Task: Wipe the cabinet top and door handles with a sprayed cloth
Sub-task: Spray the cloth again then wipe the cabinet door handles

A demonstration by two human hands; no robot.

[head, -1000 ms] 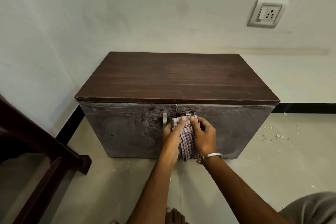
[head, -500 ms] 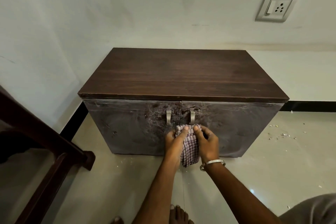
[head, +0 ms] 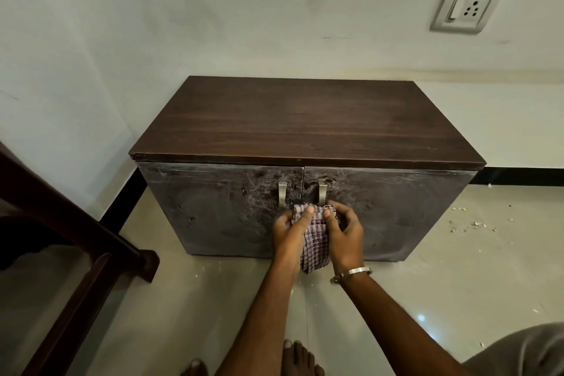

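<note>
While 2 metal door handles [head: 302, 194] stand side by side on 1 dark cabinet [head: 305, 131], 1 checked cloth [head: 316, 241], bunched and hanging, sits just below them. Left hand [head: 288, 230] and right hand [head: 343, 233], arms outstretched, both pinch it between thumb and fingers.

One cam, worn on the head. It looks fwd and down at the cabinet [head: 305, 128] by the wall [head: 213, 9], close in. Floor [head: 457, 268] fills the bottom.
</note>
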